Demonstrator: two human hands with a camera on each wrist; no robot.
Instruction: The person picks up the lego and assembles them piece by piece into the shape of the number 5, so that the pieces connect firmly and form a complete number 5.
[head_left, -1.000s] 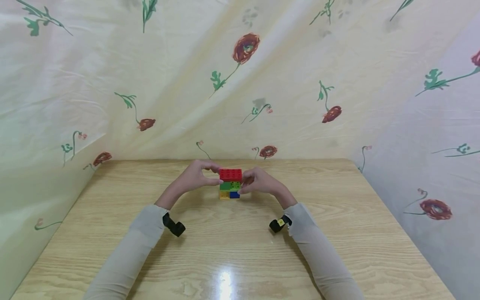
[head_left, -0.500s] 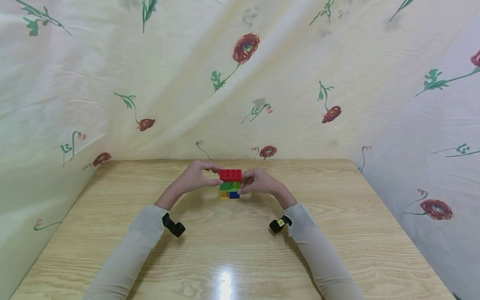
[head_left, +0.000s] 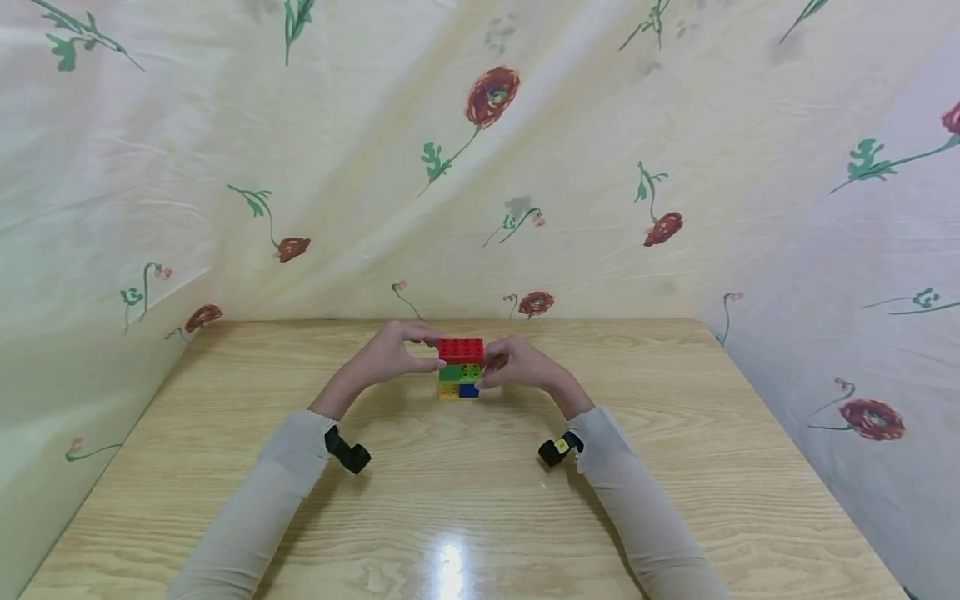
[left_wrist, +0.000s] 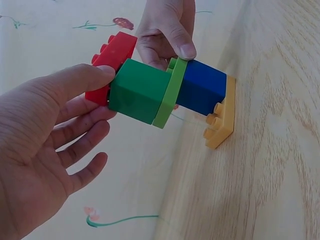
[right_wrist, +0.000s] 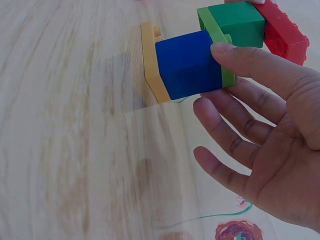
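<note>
Just left of the green block (left_wrist: 140,90), the left hand (left_wrist: 45,142) pinches the red brick (left_wrist: 120,49) that caps it, thumb and fingers on opposite sides. Opposite, the right hand (right_wrist: 282,150) pinches the stack around the lime plate (left_wrist: 170,96) directly under the green block, lower fingers spread. Further below it sit the blue block (right_wrist: 189,65) and yellow plate (right_wrist: 153,65), down at the table (head_left: 450,475).

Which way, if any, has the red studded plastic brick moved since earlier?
No: head view shows the red brick unshifted relative to the wooden tabletop.
</note>
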